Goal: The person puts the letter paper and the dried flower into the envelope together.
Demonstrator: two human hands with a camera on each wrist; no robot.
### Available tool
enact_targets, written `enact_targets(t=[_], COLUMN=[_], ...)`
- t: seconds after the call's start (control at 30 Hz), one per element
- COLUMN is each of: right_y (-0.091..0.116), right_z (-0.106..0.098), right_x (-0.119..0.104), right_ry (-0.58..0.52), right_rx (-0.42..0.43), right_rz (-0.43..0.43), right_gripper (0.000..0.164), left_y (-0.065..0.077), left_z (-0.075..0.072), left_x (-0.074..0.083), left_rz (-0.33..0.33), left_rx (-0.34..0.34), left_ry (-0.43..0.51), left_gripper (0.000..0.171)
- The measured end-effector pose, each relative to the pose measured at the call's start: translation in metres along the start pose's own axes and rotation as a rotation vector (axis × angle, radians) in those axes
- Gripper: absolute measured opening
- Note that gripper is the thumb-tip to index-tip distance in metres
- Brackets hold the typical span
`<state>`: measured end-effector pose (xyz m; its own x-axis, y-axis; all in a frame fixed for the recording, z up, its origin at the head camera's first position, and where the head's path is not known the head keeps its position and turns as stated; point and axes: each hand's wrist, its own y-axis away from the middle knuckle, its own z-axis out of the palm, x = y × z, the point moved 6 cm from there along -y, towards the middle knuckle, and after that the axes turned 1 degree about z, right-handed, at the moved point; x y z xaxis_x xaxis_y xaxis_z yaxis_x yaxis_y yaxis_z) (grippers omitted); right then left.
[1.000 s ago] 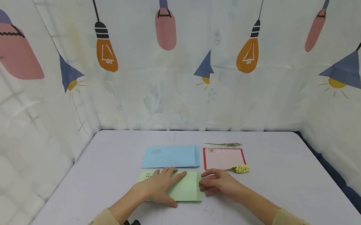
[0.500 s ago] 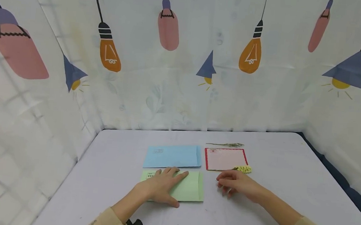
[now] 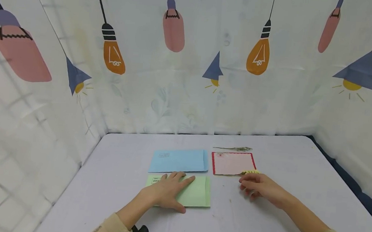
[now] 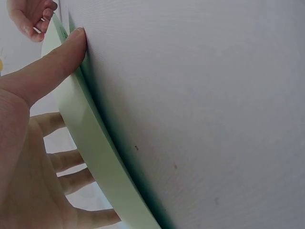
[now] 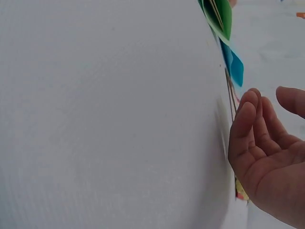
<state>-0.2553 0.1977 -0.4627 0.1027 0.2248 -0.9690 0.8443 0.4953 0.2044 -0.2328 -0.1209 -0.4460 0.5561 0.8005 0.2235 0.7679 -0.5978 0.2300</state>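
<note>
My left hand (image 3: 168, 193) rests with spread fingers on a light green envelope (image 3: 199, 195). The left wrist view shows its thumb (image 4: 71, 50) along the near edge of the envelope, the other fingers reaching across it. In the right wrist view the green envelope's end (image 5: 224, 21) gapes, with thin brown edges inside. My right hand (image 3: 263, 188) hovers low over the table, fingers loosely bent and holding nothing. Just beyond its fingertips lies a yellow flower sprig (image 3: 252, 171), partly hidden by the hand, at the corner of a pink card (image 3: 233, 164) with a red border.
A light blue envelope (image 3: 179, 161) lies behind the green one. Beyond the pink card is a thin dried green sprig (image 3: 240, 148). The white tablecloth (image 3: 119, 169) carries a few tiny crumbs, and a patterned curtain (image 3: 180, 104) closes off the back.
My right hand has moved away from the green envelope's right end, rightward to the yellow flower sprig, which it now partly covers. The left hand has kept its place on the envelope.
</note>
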Motion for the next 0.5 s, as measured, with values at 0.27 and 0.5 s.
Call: enact_targets(t=[0.27, 0.5], right_y=[0.006, 0.007], right_z=[-0.02, -0.037], right_x=[-0.002, 0.0], right_ry=[0.036, 0.08], right_rx=[0.034, 0.1], right_rz=[-0.003, 0.026], right_gripper=[0.04, 0.041], left_y=[-0.001, 0.0], left_z=[0.001, 0.0], left_x=[-0.001, 0.0], left_rz=[0.001, -0.007], left_rx=[0.0, -0.006], left_ry=[0.004, -0.003], left_gripper=[0.103, 0.104])
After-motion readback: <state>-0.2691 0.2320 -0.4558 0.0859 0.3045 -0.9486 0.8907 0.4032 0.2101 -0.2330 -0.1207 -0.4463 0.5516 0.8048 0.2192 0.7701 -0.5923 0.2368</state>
